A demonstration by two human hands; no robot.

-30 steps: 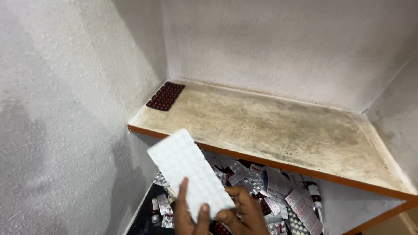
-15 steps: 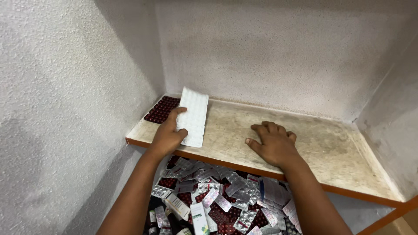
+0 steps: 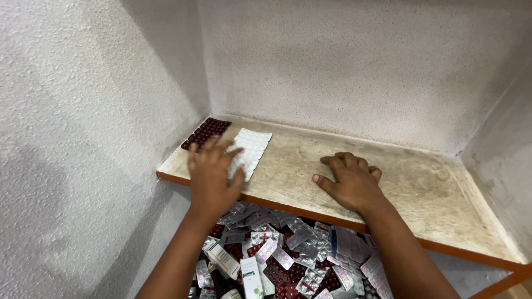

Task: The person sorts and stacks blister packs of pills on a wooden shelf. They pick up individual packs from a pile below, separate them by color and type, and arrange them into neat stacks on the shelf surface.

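A white blister sheet of pills (image 3: 251, 149) lies flat on the stained shelf (image 3: 421, 182), next to a dark red blister sheet (image 3: 206, 133) in the far left corner. My left hand (image 3: 212, 174) hovers over the near end of the white sheet, fingers spread, its fingertips at or just above the sheet. My right hand (image 3: 349, 180) rests on the shelf surface to the right, fingers bent, holding nothing.
Below the shelf's orange front edge (image 3: 310, 213) lies a heap of several loose blister strips and small boxes (image 3: 282, 260). Rough white walls close in the shelf on the left, back and right.
The white sheet went from being held up in both hands to lying flat on the shelf beside the red sheet. My left hand has let go of it; my right hand rests on the shelf.
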